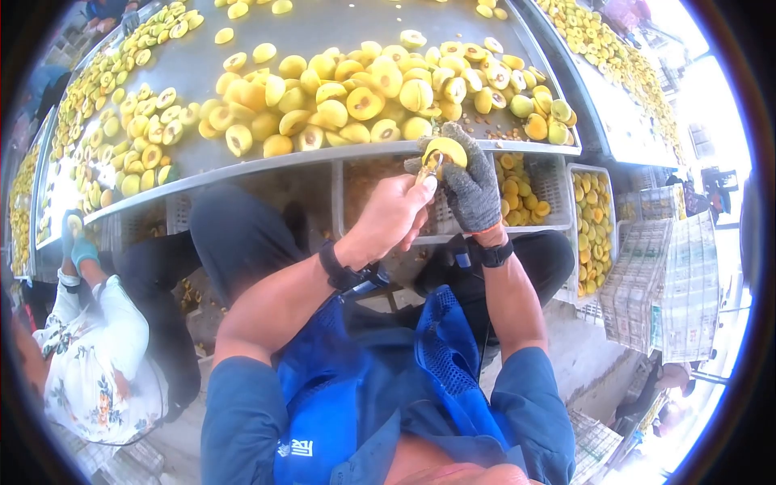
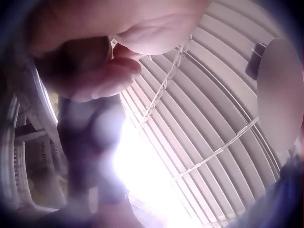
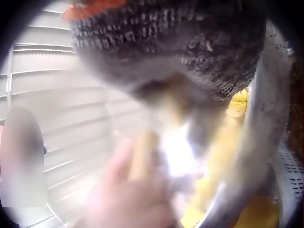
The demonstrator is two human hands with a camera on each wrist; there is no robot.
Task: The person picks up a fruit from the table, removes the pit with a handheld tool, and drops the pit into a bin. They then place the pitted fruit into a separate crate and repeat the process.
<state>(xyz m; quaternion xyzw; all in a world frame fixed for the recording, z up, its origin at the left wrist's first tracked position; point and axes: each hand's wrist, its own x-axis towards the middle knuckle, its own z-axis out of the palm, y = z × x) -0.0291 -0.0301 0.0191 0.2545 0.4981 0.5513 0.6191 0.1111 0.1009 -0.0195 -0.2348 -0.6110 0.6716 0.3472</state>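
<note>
White print on the blue mesh apron (image 1: pixel 301 447) is too small to read. At the steel counter (image 1: pixel 267 162) edge, the grey knit-gloved right hand (image 1: pixel 473 190) curls its fingers round a yellow halved fruit (image 1: pixel 445 150). The bare left hand (image 1: pixel 396 217) pinches a small, half-hidden tool (image 1: pixel 428 167).

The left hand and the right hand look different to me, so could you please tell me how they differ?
The left hand is bare, while the right hand wears a grey knitted glove. The left hand pinches a small tool, whereas the right hand holds a yellow fruit with curled fingers. Both meet at the fruit, just in front of the table.
</note>
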